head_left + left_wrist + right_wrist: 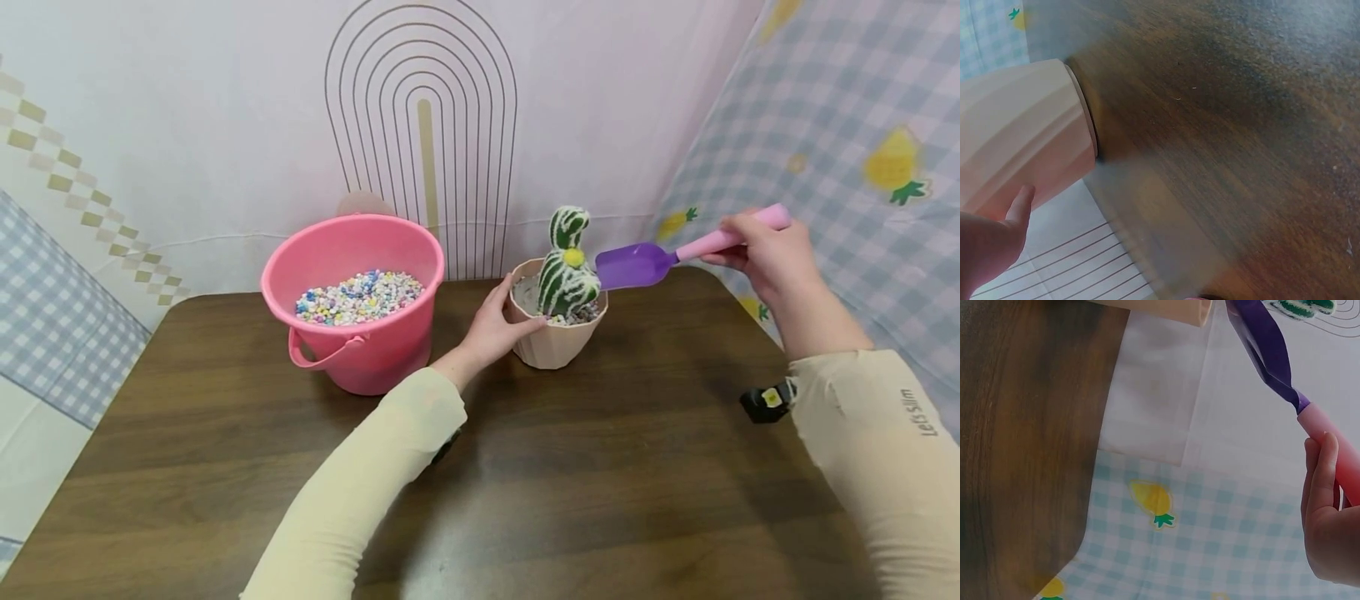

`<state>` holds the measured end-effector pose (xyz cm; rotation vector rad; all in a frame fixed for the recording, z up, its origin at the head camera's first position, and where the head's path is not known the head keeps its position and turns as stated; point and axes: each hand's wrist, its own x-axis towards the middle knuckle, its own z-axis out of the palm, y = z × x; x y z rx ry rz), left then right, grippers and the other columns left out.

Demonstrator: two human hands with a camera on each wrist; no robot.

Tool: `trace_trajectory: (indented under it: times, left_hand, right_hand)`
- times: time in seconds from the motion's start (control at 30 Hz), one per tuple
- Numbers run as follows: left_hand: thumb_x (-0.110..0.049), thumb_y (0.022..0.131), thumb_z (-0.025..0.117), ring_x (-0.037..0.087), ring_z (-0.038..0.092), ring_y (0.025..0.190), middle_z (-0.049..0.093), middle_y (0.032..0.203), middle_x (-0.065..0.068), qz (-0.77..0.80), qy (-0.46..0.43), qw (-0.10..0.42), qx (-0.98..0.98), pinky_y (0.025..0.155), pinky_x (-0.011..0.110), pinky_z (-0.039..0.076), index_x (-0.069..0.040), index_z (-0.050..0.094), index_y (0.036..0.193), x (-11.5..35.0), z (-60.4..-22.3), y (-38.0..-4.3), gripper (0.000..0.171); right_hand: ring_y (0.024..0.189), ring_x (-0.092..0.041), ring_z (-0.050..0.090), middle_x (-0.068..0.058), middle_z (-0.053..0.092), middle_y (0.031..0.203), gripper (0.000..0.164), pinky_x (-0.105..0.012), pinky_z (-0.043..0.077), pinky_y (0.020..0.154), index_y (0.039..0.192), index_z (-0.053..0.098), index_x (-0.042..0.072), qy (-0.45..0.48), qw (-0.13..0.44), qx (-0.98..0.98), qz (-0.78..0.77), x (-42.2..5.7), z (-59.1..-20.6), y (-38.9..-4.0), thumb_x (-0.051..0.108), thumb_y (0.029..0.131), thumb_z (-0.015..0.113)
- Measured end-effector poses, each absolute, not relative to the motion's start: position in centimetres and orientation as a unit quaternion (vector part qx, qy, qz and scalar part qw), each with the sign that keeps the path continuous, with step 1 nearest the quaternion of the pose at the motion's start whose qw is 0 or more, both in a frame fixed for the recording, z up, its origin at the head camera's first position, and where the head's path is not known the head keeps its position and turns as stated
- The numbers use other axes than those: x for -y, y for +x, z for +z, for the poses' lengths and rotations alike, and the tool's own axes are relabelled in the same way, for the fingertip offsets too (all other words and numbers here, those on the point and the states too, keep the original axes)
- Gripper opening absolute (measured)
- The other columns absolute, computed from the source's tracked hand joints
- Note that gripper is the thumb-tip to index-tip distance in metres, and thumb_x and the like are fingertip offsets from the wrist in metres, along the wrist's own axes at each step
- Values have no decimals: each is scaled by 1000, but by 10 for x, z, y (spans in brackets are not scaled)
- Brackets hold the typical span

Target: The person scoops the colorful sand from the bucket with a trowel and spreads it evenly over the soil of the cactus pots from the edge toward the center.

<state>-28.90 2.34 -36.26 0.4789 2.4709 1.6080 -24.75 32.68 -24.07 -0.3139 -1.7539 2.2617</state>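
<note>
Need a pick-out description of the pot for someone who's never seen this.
On the brown wooden table, a pink bucket of multicoloured pebbles stands near the far edge. Just right of it, gripped at its side by the person's left hand, is the pot. Unlike the bucket, it's smaller, pale peach, and holds a green cactus.

High head view, forward-down over table (pixel 600 500), close, sideways wrist views, all sharing pot (pixel 555 346), seemingly its rim (pixel 1205 312) at right wrist
</note>
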Motion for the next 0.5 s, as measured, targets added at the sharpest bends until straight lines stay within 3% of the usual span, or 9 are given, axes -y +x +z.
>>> trace_trajectory:
  times: [0.5]
  left_hand:
    - [-28,80,72,25,29,139,25,153,14,528,147,79,-832,113,39,31,-8,18,149,-24,-356,-287,90]
  right_hand:
    - [61,-16,69,-4,60,66,13,-30,58,55,71,61,3,-100,123,592,790,-334,-241,-235,-2,83,63]
